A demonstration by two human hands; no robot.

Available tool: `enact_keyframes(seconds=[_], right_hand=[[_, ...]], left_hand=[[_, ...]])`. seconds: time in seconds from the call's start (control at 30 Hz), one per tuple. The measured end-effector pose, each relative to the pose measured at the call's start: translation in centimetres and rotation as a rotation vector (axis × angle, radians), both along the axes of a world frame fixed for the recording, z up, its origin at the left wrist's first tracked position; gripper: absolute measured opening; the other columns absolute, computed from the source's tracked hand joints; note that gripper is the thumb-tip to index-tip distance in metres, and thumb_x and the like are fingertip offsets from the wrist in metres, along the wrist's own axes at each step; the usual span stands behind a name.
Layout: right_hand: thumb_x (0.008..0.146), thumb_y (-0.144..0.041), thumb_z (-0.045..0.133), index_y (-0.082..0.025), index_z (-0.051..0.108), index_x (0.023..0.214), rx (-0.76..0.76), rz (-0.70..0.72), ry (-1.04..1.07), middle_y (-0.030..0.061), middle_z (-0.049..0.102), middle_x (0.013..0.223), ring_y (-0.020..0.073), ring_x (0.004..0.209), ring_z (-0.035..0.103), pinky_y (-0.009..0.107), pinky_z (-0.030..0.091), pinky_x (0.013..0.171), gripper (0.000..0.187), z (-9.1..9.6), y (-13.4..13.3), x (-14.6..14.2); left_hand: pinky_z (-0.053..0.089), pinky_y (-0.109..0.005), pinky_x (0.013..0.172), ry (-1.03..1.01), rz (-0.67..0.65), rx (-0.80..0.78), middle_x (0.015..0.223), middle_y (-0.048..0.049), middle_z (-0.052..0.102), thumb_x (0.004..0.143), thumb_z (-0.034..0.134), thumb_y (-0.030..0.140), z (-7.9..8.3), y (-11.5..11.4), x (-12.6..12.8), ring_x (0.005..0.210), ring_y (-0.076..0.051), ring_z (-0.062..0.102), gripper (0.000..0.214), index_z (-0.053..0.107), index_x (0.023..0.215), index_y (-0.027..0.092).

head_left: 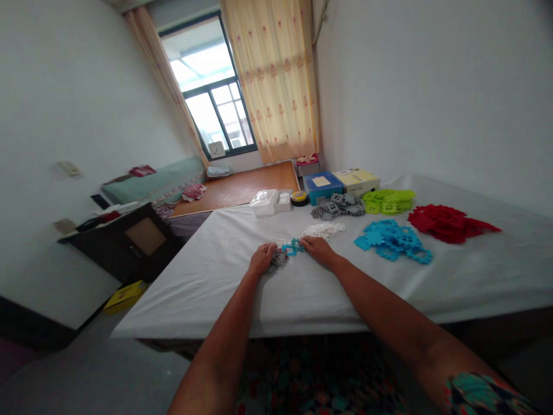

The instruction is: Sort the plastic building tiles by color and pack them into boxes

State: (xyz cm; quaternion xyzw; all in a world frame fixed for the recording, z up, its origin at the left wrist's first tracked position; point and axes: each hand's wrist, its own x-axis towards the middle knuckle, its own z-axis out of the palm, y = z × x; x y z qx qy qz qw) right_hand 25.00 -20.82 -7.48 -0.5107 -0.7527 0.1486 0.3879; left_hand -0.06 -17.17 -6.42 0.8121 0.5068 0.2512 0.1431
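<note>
Both hands work over the white-covered table (207,276), a short way apart. Fingers bent, my left hand (262,258) grips the edge of a joined piece of plastic building pieces, its grey part (279,262) spreading beside and below the fingers. Between the hands runs a bright blue part (291,248) of notched, interlocking shapes. At its other end my right hand (318,249) pinches the blue-green edge with thumb and fingers. Just behind the right hand lies a heap of white pieces (324,230), and some white also shows behind the blue part. Fine joints are too small to make out.
Heaps of grey (339,206), lime green (389,202), blue (391,239) and red pieces (451,223) lie to the right. Behind stand a clear plastic box (264,203), a round black tin (299,199), a blue box (323,187) and a yellow box (358,181).
</note>
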Motion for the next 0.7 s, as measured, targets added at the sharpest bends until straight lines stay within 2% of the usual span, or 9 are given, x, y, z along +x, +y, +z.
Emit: enact_keyframes(seconds=[0.17,0.27,0.33,0.4,0.53,0.6,0.63,0.7], right_hand=[[0.094,-0.039,0.045,-0.021,0.072,0.099,0.084,-0.050,-0.009,0.0075,0.073,0.096,0.0197,0.091,0.064,0.031,0.047,0.086,0.033,1.6,-0.3,-0.1],[0.093,-0.039,0.047,-0.022,0.066,0.113,0.127,-0.212,0.072,0.0076,0.073,0.095,0.0201,0.088,0.066,0.031,0.048,0.082,0.033,3.6,-1.3,1.6],[0.092,-0.040,0.049,-0.022,0.064,0.114,0.159,-0.384,0.134,0.0071,0.073,0.093,0.0200,0.082,0.067,0.030,0.049,0.075,0.033,4.7,-2.8,4.4],[0.090,-0.040,0.051,-0.022,0.064,0.109,0.172,-0.549,0.132,0.0072,0.073,0.092,0.0205,0.081,0.067,0.029,0.049,0.073,0.029,5.4,-4.8,8.4],[0.089,-0.037,0.052,-0.018,0.066,0.101,0.109,-0.864,-0.041,0.0100,0.073,0.092,0.0240,0.084,0.067,0.033,0.049,0.075,0.026,5.3,-8.0,17.4],[0.089,-0.034,0.051,-0.016,0.067,0.097,0.067,-0.911,-0.171,0.0126,0.072,0.093,0.0261,0.088,0.066,0.036,0.048,0.079,0.026,5.3,-8.4,20.1],[0.089,-0.033,0.051,-0.015,0.068,0.097,0.078,-0.909,-0.225,0.0142,0.072,0.095,0.0271,0.092,0.065,0.038,0.047,0.083,0.026,5.4,-8.3,20.5],[0.089,-0.031,0.050,-0.013,0.068,0.100,0.158,-0.868,-0.265,0.0168,0.070,0.102,0.0281,0.099,0.063,0.041,0.044,0.090,0.028,5.8,-7.3,19.4]], left_hand=[[0.040,-0.035,0.103,-0.107,0.072,-0.069,0.115,-0.0083,0.070,0.094,0.023,0.053,-0.2,0.8,-0.3,0.114,-0.023,0.060,0.061,0.072,0.103,0.019],[0.042,-0.035,0.101,-0.165,0.084,-0.091,0.112,-0.0089,0.071,0.092,0.024,0.057,-0.2,1.1,-0.6,0.113,-0.024,0.061,0.064,0.073,0.104,0.019],[0.043,-0.034,0.100,-0.193,0.084,-0.094,0.111,-0.0088,0.072,0.092,0.024,0.059,-0.3,1.2,-0.7,0.112,-0.024,0.062,0.065,0.074,0.103,0.018],[0.045,-0.034,0.098,-0.202,0.091,-0.100,0.110,-0.0087,0.072,0.091,0.024,0.060,-0.4,1.4,-0.7,0.109,-0.024,0.064,0.066,0.074,0.103,0.018],[0.047,-0.036,0.092,-0.172,0.121,-0.130,0.107,-0.0096,0.073,0.091,0.023,0.062,-0.5,1.7,-0.5,0.105,-0.026,0.065,0.068,0.074,0.104,0.018],[0.047,-0.036,0.091,-0.164,0.132,-0.137,0.106,-0.0099,0.073,0.091,0.023,0.062,-0.4,1.7,-0.4,0.104,-0.026,0.065,0.069,0.074,0.104,0.018],[0.047,-0.036,0.091,-0.163,0.133,-0.135,0.106,-0.0099,0.073,0.091,0.022,0.062,-0.4,1.7,-0.3,0.103,-0.026,0.065,0.069,0.074,0.104,0.018],[0.046,-0.035,0.093,-0.159,0.125,-0.123,0.106,-0.0094,0.073,0.091,0.022,0.061,-0.3,1.5,-0.3,0.104,-0.026,0.065,0.069,0.075,0.103,0.019]])
